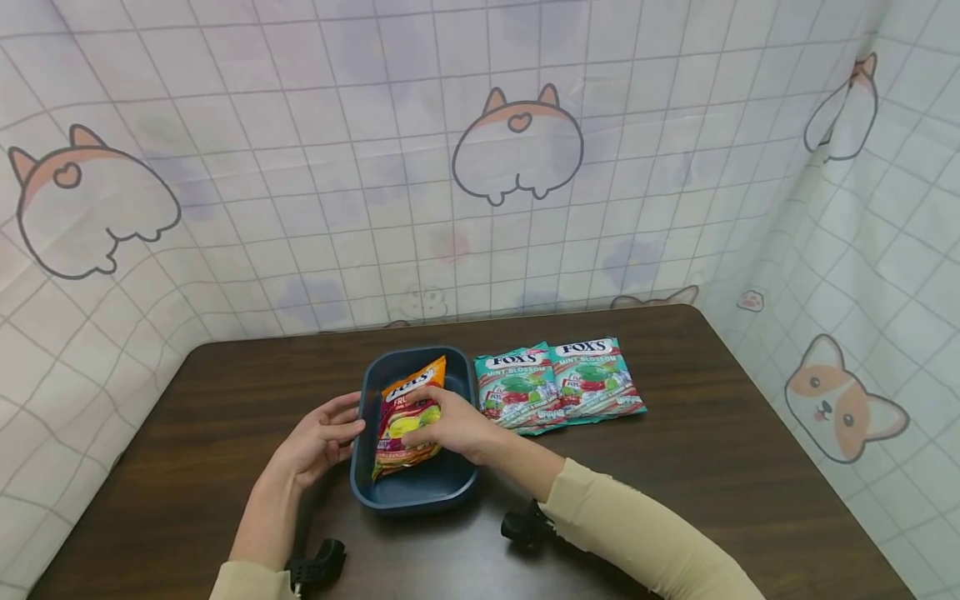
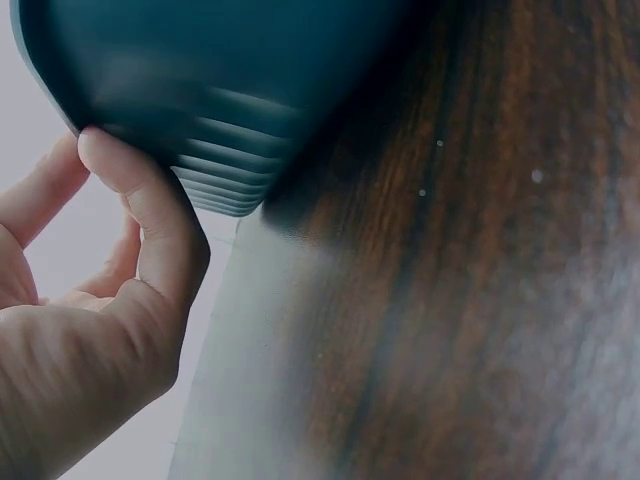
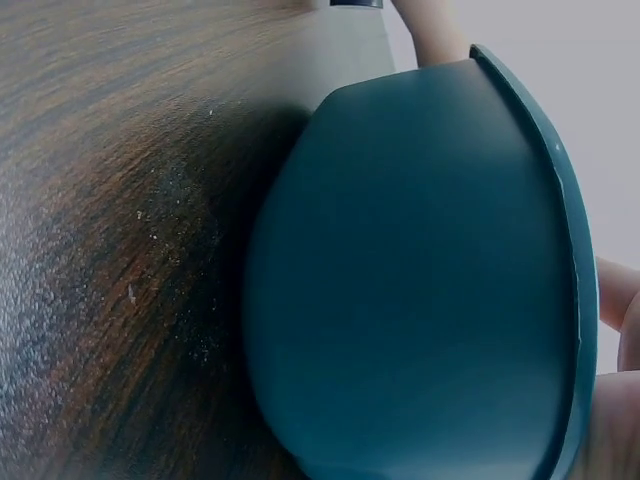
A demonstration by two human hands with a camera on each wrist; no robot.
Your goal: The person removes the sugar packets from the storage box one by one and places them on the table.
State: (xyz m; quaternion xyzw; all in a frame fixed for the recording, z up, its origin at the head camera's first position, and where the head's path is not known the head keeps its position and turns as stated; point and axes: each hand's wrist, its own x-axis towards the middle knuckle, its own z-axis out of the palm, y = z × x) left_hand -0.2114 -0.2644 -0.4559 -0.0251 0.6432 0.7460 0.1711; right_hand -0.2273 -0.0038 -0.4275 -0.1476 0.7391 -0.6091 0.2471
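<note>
A dark blue plastic bin (image 1: pixel 408 497) stands on the wooden table. Inside it, an orange and dark red Fox's candy bag (image 1: pixel 390 454) leans tilted. My right hand (image 1: pixel 457 425) reaches over the bin's right rim and grips the bag between thumb and fingers; its fingertips partly cover the print. At the bin's left side, my left hand (image 1: pixel 318 437) touches the rim with its fingertips and thumb. The left wrist view has the thumb (image 2: pixel 130 175) against the bin's ribbed outer wall (image 2: pixel 230 140). In the right wrist view, the bin's wall (image 3: pixel 420 270) hides most of the right hand.
Two green Fox's Mint Blossom candy bags (image 1: pixel 517 390) (image 1: pixel 596 379) lie overlapping just right of the bin. The dark wooden table (image 1: pixel 712 467) ends at a white gridded cloth (image 1: pixel 375 208) behind. A black wrist camera (image 1: pixel 525 527) sits near the bin's lower right.
</note>
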